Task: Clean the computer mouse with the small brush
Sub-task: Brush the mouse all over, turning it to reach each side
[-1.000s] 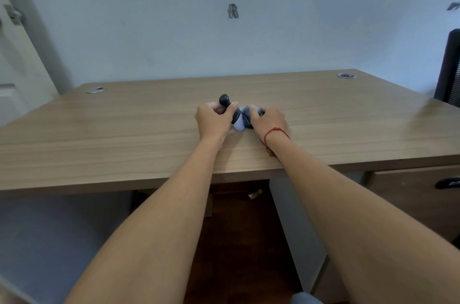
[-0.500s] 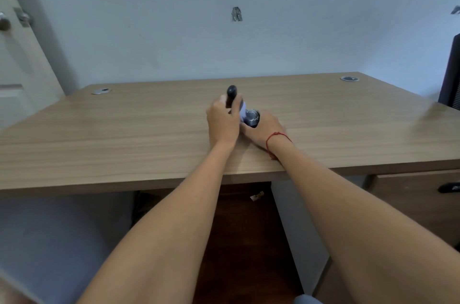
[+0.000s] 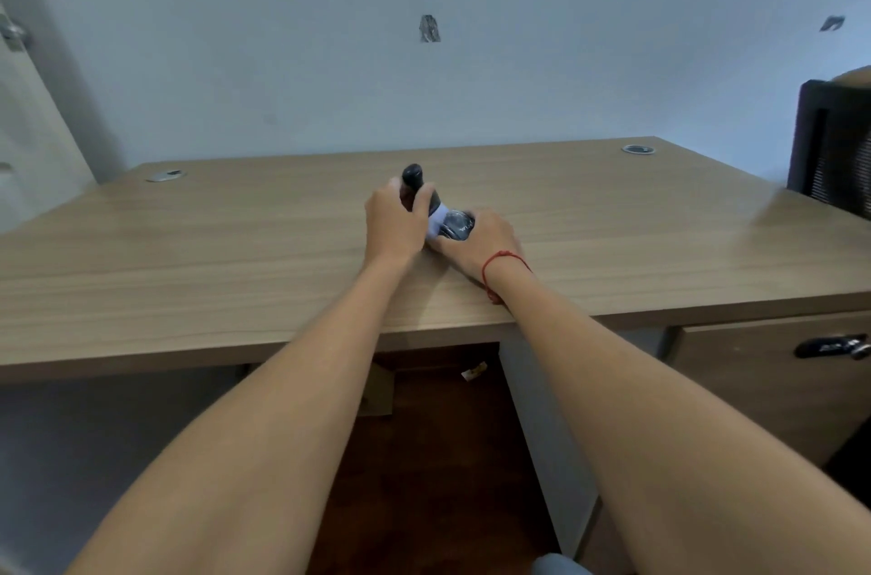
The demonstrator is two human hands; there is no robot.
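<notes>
Dark, rounded plastic computer mouse (image 3: 456,226) sits near the middle of a light wood-grain desk (image 3: 188,254), cupped under the right hand (image 3: 476,244), whose fingers curl around its near side. Just left of it, the left hand (image 3: 393,223) is closed around a small brush with a black handle (image 3: 414,183); the handle tilts up and away from the person, and the pale head (image 3: 439,216) touches the mouse's left edge. The brush hand lies nearer the mouse's exposed face, so strokes would likely run rightward. The mouse's long axis cannot be told. Two metal cable grommets (image 3: 165,175) sit well apart at the far corners; nothing blocks the hands.
</notes>
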